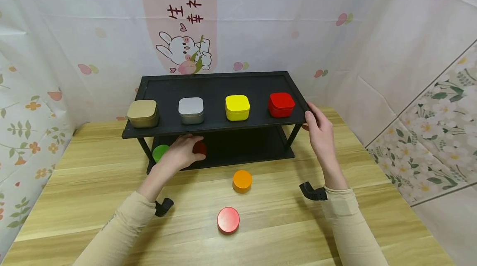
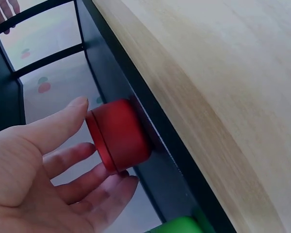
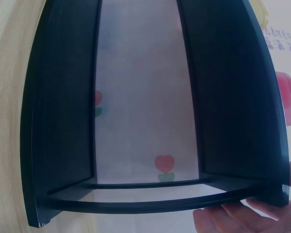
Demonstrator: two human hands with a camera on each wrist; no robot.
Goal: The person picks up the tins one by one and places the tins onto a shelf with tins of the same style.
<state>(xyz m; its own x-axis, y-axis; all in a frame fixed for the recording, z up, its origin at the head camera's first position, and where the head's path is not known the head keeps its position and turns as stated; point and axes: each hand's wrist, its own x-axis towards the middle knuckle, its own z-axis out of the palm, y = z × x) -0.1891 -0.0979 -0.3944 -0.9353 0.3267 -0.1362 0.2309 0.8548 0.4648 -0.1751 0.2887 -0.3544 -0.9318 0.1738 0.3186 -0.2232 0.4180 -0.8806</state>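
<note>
Background: pale printed cloth (image 1: 275, 38) with fruit, lettering and a rabbit; wood-grain tabletop (image 1: 279, 208) in front. A black two-tier rack (image 1: 216, 85) stands on it.

Left hand (image 1: 182, 152): reaches in at the front of the lower shelf (image 1: 246, 152), fingers bent around a round red tin (image 2: 121, 136). Left wrist view: thumb tip at one side of the lid rim, index and middle fingertips at the lid edge, remaining fingers along the opposite side, so the tin sits between thumb and fingers. Read as a light grasp; firmness cannot be told. Tin is lid up, base at the lower shelf near its front edge; whether its full weight rests there is unclear.

Green tin (image 1: 160, 153): same shelf, left of the red one, near the left post.

Right hand (image 1: 321, 133): grips the rack's upper right front corner, thumb above, fingers beneath.

Upper tier, left to right, spaced apart: gold tin (image 1: 143, 110), silver tin (image 1: 191, 110), yellow tin (image 1: 237, 107), square red tin (image 1: 281, 105).

Tabletop before the rack: orange tin (image 1: 242, 181); nearer the person, a pinkish-red tin (image 1: 228, 219). Both apart from either hand.
</note>
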